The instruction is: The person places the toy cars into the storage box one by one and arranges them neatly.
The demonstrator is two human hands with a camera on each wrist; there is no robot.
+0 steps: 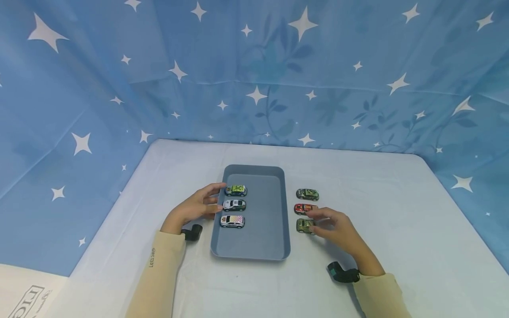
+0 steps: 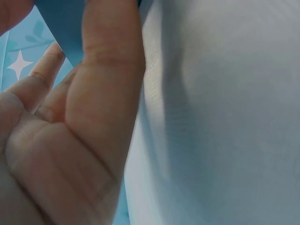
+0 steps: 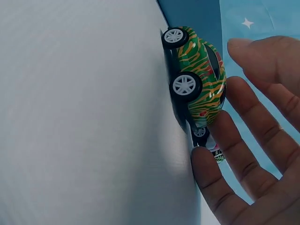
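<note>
My left hand [image 1: 199, 206] rests at the left rim of a blue-grey tray [image 1: 256, 251], fingers extended and fingertips at its edge. Along that side inside the tray stand three toy cars: a yellow-green one [image 1: 236, 190], a white one with dark windows [image 1: 234, 205] and a white checked one [image 1: 232, 221]. To the tray's right, my right hand [image 1: 336, 227] reaches over a green toy car with orange stripes [image 3: 199, 70], its fingers spread around the car without gripping it. Beyond that car are a red toy car [image 1: 304, 208], partly covered by fingers, and a green camouflage toy car [image 1: 307, 194].
A white cloth covers the table [image 1: 377, 190]. Behind it hangs a blue curtain [image 1: 218, 53] with white stars. Black wrist devices [image 1: 343, 273] sit on both wrists. Printed pale material [image 1: 29, 293] shows at the lower left.
</note>
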